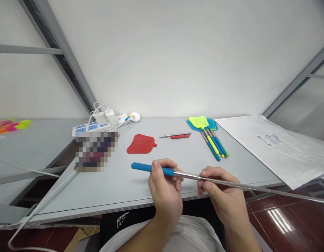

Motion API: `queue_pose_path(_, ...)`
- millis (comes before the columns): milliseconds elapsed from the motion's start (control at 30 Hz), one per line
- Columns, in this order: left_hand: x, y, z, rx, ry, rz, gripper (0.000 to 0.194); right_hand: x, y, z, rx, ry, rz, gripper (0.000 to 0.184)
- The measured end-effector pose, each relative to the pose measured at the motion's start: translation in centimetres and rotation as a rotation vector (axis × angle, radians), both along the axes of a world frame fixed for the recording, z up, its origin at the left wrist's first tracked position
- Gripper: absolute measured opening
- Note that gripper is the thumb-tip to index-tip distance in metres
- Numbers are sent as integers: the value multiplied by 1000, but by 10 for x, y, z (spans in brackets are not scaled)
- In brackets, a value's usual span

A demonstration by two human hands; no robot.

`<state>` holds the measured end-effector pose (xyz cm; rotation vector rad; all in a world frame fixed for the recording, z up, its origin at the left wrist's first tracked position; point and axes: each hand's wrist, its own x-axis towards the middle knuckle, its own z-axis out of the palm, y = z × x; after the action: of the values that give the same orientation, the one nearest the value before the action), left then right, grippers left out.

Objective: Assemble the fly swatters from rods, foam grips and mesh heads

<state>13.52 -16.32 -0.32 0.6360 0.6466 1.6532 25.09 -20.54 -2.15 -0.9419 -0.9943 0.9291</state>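
My left hand (165, 192) is closed around the blue grip of a telescopic fly swatter handle (143, 167). Fingers of my right hand (224, 196) pinch its metal rod, which is drawn out long and runs past the right edge of the view; its far end is out of sight. Beyond my hands on the table lies a red perforated swatter head (142, 144). Near it are a loose metal rod (174, 135) and a red grip (180, 137). A pile of fly swatters (213, 140) with yellow, blue and green parts rests to the right.
A white power strip (92, 128) with plugs and a white round device (135, 117) stand at the back left, by a pixelated patch. A cable hangs over the left edge. A large white plastic bag (272, 143) covers the right side. Colourful items (12, 126) lie far left.
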Motion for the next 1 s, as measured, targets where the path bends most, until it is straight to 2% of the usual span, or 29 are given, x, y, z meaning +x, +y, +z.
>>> queue_pose_path(167,-1,-2,2,10,-52,-42,44,-8,-6,7,50,26,-41,7)
queue_pose_path(367,10,-14,-1,-3,-168,-90,46,-10,-6,12,112,-110,-35,13)
queue_pose_path(467,7,-9,0,8,-121,-68,44,-13,-5,11,105,-86,-33,16)
queue_pose_path(633,-9,9,7,3,-34,15,45,-19,-3,8,29,-44,99,21)
queue_pose_path(767,-16,17,10,23,-29,77,49,-8,0,6,61,61,-45,9)
queue_pose_path(1000,-27,27,14,51,-44,151,45,11,5,9,53,186,-185,9)
